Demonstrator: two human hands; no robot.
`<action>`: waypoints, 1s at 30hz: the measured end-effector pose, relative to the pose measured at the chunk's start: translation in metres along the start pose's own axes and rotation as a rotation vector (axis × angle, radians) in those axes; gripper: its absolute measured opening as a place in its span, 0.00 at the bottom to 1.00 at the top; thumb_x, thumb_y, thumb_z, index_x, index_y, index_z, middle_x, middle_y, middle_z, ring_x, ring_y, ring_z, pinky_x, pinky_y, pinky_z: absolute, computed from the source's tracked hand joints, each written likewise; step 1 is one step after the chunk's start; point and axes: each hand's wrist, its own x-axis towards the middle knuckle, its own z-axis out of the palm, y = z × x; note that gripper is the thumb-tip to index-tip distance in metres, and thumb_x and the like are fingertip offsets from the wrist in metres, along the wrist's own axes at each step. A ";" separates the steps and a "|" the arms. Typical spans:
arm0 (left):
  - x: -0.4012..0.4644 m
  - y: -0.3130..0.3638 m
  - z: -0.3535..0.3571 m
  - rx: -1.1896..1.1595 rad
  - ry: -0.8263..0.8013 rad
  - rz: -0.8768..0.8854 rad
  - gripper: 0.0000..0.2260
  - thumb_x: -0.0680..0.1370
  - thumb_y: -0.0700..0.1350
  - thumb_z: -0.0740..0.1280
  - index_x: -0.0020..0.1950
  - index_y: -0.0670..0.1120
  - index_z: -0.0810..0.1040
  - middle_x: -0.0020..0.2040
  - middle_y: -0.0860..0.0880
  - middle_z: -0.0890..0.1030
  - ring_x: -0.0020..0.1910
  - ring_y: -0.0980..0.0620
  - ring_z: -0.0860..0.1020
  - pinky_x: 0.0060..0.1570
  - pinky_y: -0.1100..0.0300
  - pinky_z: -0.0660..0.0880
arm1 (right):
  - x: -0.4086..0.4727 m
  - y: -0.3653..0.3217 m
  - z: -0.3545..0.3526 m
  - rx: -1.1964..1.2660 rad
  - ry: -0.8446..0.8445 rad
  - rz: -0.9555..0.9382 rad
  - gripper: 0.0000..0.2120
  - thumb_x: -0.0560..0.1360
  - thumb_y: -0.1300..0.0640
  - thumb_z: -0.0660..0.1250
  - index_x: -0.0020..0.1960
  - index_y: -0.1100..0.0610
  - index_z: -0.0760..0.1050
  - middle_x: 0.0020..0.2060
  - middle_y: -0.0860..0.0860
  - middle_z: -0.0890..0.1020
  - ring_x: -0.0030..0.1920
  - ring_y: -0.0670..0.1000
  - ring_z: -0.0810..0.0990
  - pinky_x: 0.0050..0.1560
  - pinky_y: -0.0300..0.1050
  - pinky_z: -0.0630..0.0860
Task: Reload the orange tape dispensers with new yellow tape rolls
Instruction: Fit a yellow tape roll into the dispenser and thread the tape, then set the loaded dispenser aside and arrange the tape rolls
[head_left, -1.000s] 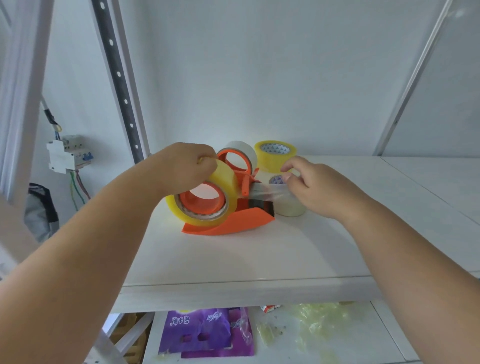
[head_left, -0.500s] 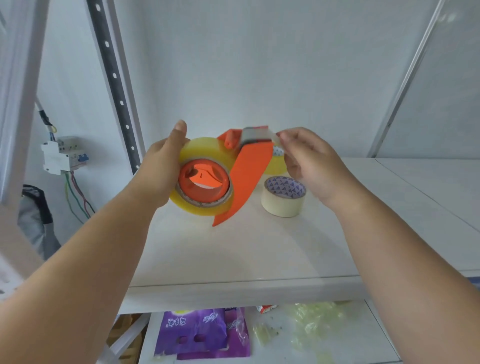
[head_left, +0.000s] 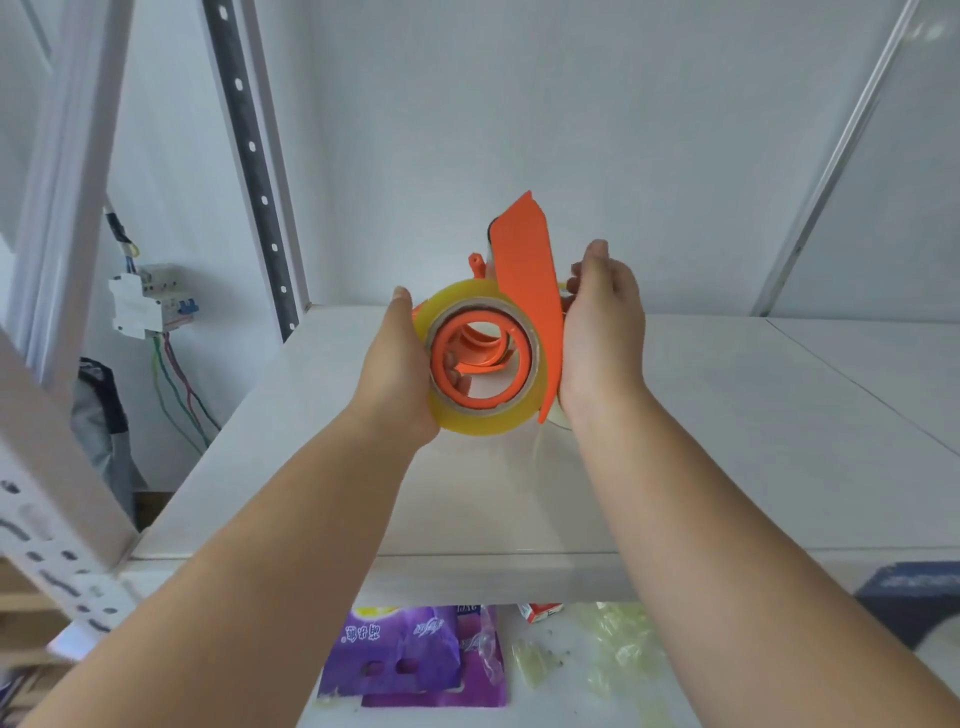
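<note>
I hold an orange tape dispenser up in the air above the white shelf, its flat base plate turned upright. A yellow tape roll sits on the dispenser's orange hub. My left hand cups the roll from the left, fingertips showing through the hub. My right hand grips the base plate's right edge. A loose strip of clear tape hangs below the dispenser. A pale roll on the shelf peeks out behind my right wrist; other rolls are hidden.
A perforated metal upright stands at the shelf's back left, with a circuit breaker and wires on the wall beyond. Below the shelf lie a purple packet, a small red box and clear plastic scraps.
Both hands lifted the dispenser off the shelf and rotated it so the base plate stands upright. My right hand went from pinching the tape end to gripping the plate's edge.
</note>
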 end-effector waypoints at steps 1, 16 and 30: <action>0.000 -0.002 0.000 -0.032 0.000 -0.014 0.21 0.79 0.62 0.52 0.51 0.47 0.76 0.23 0.51 0.75 0.22 0.54 0.72 0.31 0.63 0.71 | -0.002 0.002 -0.001 -0.036 -0.028 0.000 0.18 0.79 0.44 0.56 0.37 0.53 0.74 0.36 0.52 0.80 0.38 0.52 0.79 0.46 0.48 0.76; -0.006 -0.025 0.001 -0.505 -0.032 -0.252 0.10 0.74 0.43 0.57 0.41 0.45 0.78 0.37 0.46 0.80 0.37 0.45 0.80 0.48 0.54 0.78 | -0.027 0.000 -0.015 -0.375 -0.549 -0.197 0.23 0.77 0.49 0.64 0.71 0.50 0.67 0.50 0.33 0.74 0.44 0.20 0.70 0.44 0.14 0.61; 0.006 0.010 -0.034 0.507 0.315 0.294 0.08 0.76 0.44 0.60 0.53 0.51 0.74 0.51 0.50 0.75 0.50 0.50 0.74 0.52 0.57 0.70 | 0.007 -0.007 -0.018 -0.614 -0.580 -0.391 0.31 0.64 0.53 0.58 0.68 0.43 0.70 0.56 0.43 0.72 0.59 0.38 0.70 0.59 0.23 0.62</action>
